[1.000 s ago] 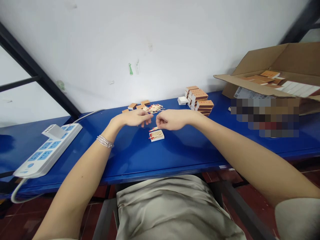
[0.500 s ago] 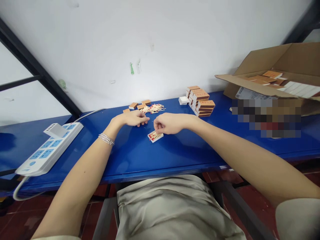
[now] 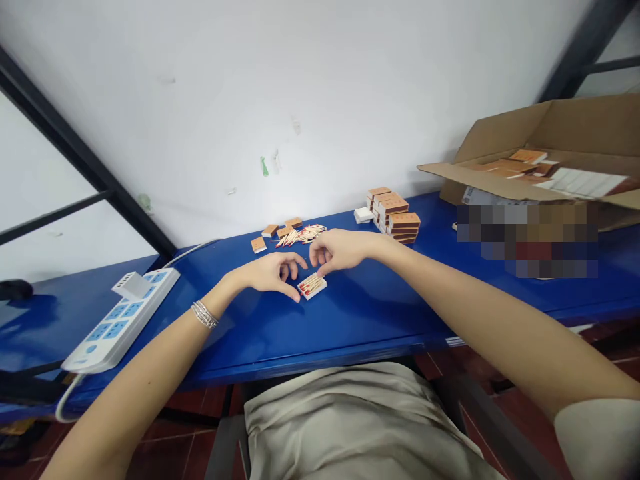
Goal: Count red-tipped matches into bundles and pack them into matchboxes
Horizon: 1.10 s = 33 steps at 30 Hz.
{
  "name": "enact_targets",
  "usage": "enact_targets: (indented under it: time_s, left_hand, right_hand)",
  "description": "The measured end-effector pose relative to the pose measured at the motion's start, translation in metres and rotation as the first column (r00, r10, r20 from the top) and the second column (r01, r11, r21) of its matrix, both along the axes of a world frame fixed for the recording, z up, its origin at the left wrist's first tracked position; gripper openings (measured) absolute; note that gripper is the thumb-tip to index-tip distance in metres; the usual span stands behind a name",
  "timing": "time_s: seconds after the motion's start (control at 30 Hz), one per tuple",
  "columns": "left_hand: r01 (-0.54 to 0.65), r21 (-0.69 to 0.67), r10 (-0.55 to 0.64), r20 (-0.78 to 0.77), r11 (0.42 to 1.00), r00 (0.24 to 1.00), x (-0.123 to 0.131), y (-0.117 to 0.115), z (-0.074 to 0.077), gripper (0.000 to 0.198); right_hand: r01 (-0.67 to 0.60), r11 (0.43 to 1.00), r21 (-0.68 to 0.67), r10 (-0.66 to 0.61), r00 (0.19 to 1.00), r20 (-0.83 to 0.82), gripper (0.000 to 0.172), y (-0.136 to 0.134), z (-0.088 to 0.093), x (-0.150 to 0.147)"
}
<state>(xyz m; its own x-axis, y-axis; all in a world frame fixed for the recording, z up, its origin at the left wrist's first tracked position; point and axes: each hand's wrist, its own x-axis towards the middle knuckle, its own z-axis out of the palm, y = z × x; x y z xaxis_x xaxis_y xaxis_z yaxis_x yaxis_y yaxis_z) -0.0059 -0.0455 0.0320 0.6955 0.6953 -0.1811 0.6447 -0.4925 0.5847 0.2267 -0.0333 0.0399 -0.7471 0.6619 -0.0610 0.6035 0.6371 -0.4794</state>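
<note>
Hands: two, bare. Left hand (image 3: 274, 272) arched, thumb and fingers wide apart, nothing visible in its grasp; thumb tip just beside the tray, contact unclear. Right hand (image 3: 343, 250) curled, gap between thumb and index narrow, thumb at the tray's far right corner; cannot tell whether it pinches a match.

Filled tray: one, small white rectangular tray (image 3: 317, 294), lying open on the blue tabletop (image 3: 280, 327) between the hands. Matches (image 3: 311, 285) inside, slim pale sticks, red heads toward the left; too small to count.

Beyond the hands: one loose pile of matches (image 3: 290, 238), heads pointing various ways. Four orange-brown matchboxes (image 3: 259, 245) around its left and back, flat-sided.

Farther right: one stepped stack of matchboxes (image 3: 395, 207), dark striking sides, number uncertain; white tray-like pieces (image 3: 363, 215) beside it, count unclear.

Far right: one brown cardboard carton (image 3: 450, 175), flaps spread, more boxes inside, partly hidden.

Left side: one long power strip (image 3: 117, 327), glossy white plastic, blue socket panels; one blocky white adapter (image 3: 131, 285) plugged in. Left wrist: silvery bracelet (image 3: 204, 313), strands too fine to count.
</note>
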Motion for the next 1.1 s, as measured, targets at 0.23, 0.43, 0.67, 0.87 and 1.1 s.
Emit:
enact_targets:
  time_s: [0.23, 0.43, 0.67, 0.87, 1.1]
  left_hand:
    - [0.047, -0.059, -0.044, 0.056, 0.997, 0.997, 0.012, 0.006, -0.007, 0.067]
    - [0.008, 0.008, -0.008, 0.095, 1.000, 0.995, 0.010, -0.001, -0.014, 0.064]
    - [0.082, 0.077, -0.087, 0.063, 0.994, 0.994, 0.011, -0.006, -0.015, 0.069]
    - [-0.259, 0.299, 0.214, 0.176, 0.919, 0.961, 0.017, -0.003, -0.026, 0.065]
    - [-0.516, 0.456, 0.428, 0.289, 0.725, 0.856, 0.020, -0.002, -0.027, 0.067]
  right_hand:
    - [0.046, 0.928, -0.370, -0.071, 0.996, -0.052, 0.043, 0.004, -0.002, 0.003]
    - [-0.006, 0.963, -0.270, -0.042, 0.984, -0.173, 0.018, 0.001, -0.002, 0.000]
    - [0.035, 0.989, -0.143, -0.056, 0.987, -0.151, 0.021, 0.015, -0.004, 0.010]
    - [0.147, 0.989, -0.035, -0.149, 0.984, -0.095, 0.019, 0.017, -0.001, 0.013]
    - [0.435, 0.861, 0.263, -0.419, 0.900, -0.117, 0.019, 0.025, -0.004, 0.014]
